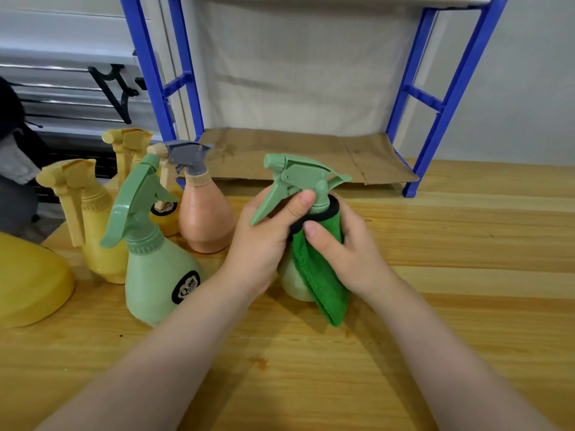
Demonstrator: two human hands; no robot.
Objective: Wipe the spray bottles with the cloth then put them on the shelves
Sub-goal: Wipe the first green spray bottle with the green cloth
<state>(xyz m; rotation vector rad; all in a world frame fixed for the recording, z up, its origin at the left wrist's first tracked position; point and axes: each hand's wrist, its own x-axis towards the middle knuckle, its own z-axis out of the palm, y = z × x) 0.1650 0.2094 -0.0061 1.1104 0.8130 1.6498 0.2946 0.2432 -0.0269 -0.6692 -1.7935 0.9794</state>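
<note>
A pale green spray bottle (298, 175) stands upright on the wooden table (466, 275) in the middle. My left hand (264, 241) grips its neck just under the trigger. A bright green cloth (320, 275) with a black edge is wrapped around the bottle's right side, and my right hand (345, 247) presses it there. A second green bottle (155, 269) with a black label stands to the left. Behind it are a peach bottle (205, 216) with a grey head and several yellow bottles (93, 231).
A blue-framed shelf unit (448, 98) stands at the back of the table. Its lowest shelf is lined with brown cardboard (295, 154) and holds nothing. A large yellow object (28, 281) lies at the far left edge. A dark garment hangs at the left.
</note>
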